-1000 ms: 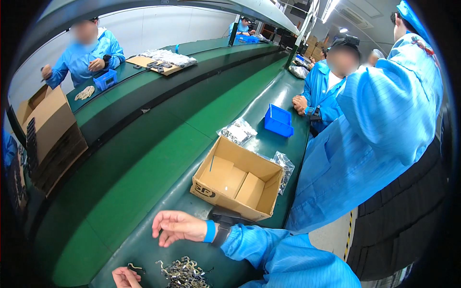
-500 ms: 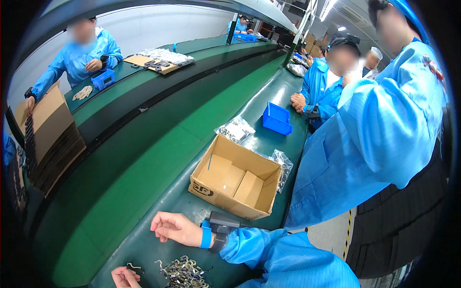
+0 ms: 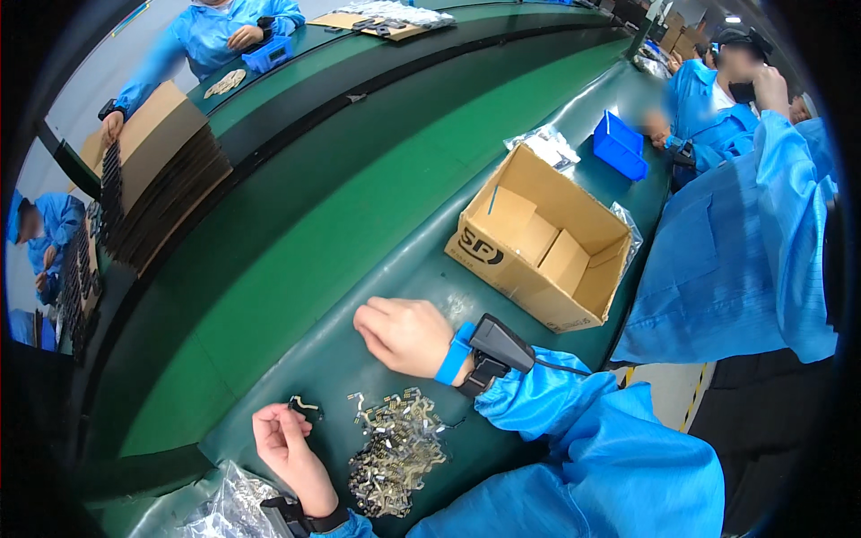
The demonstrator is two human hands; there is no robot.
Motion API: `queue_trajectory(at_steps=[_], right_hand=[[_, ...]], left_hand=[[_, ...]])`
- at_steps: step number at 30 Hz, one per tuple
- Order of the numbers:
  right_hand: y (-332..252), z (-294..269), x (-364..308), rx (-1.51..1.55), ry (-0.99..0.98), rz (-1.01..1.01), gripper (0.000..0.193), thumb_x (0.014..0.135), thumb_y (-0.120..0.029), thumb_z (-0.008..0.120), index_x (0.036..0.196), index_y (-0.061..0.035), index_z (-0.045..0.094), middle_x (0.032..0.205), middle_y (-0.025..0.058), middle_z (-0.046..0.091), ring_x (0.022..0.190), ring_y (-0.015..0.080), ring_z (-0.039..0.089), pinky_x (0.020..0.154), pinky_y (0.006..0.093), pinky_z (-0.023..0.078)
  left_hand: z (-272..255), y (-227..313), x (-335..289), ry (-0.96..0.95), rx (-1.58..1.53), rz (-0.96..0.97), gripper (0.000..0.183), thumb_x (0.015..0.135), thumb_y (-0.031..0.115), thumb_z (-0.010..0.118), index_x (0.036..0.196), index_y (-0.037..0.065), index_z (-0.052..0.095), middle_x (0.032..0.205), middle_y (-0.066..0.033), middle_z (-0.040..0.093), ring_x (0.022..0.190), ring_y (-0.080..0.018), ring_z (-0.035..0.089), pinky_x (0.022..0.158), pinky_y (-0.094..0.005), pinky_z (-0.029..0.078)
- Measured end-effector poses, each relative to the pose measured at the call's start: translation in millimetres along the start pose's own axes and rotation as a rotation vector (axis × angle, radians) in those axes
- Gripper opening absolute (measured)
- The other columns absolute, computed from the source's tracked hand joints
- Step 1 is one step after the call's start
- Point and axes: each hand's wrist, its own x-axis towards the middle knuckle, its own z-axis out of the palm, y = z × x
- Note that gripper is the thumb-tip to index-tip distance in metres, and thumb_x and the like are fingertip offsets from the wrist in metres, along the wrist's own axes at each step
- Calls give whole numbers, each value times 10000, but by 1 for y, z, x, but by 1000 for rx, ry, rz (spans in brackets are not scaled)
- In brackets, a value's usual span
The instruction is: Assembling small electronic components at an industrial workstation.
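My left hand (image 3: 291, 446) is closed in a pinch on a small flex cable (image 3: 307, 408), thin and pale with a dark end. Just right of it, a loose pile of small flex cables (image 3: 395, 457), gold, white and black, covers part of the green work surface. Above the pile, my right hand (image 3: 405, 336) is held with its fingers curled inward; whatever lies inside them, if anything, is hidden. On my right wrist are a blue band (image 3: 456, 353) and a black device (image 3: 502, 342) with a cord.
An open cardboard box (image 3: 538, 242) stands beyond my right hand. Behind it are a blue bin (image 3: 619, 146) and a plastic bag (image 3: 547, 148). Another clear bag (image 3: 229, 511) lies at lower left. The green conveyor (image 3: 359, 215) runs alongside; co-workers in blue smocks (image 3: 735, 260) are nearby.
The view has tilted downward and to the left, bringing the pile and my left hand more fully into sight. My right hand's fingers are folded further under. The left keeps its pinch on the flex cable.
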Motion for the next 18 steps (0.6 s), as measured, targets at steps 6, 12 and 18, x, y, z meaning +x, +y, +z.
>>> queue_trajectory(at_steps=[6, 12, 18], right_hand=[[1, 2, 0, 29, 16, 17, 61, 809, -88, 583, 827, -53, 536, 749, 105, 566, 705, 311, 606, 602, 420, 494], [2, -2, 2, 189, 18, 147, 27, 831, -77, 560, 846, -70, 581, 779, 92, 620, 702, 299, 617, 607, 383, 495], [1, -5, 3, 216, 14, 159, 49, 836, -81, 554, 865, -68, 591, 800, 92, 633, 712, 280, 627, 618, 373, 499]], left_hand=[[-3, 2, -1, -18, -54, 6, 93, 958, 115, 535, 912, 34, 530, 743, -7, 534, 641, -51, 470, 593, -183, 389], [-3, 1, -1, -14, -3, 13, 113, 967, 132, 522, 891, 48, 526, 737, 4, 515, 634, -46, 451, 582, -184, 363], [-4, 1, 0, -15, -3, 8, 112, 966, 128, 519, 889, 48, 525, 738, 4, 519, 630, -41, 459, 576, -175, 360]])
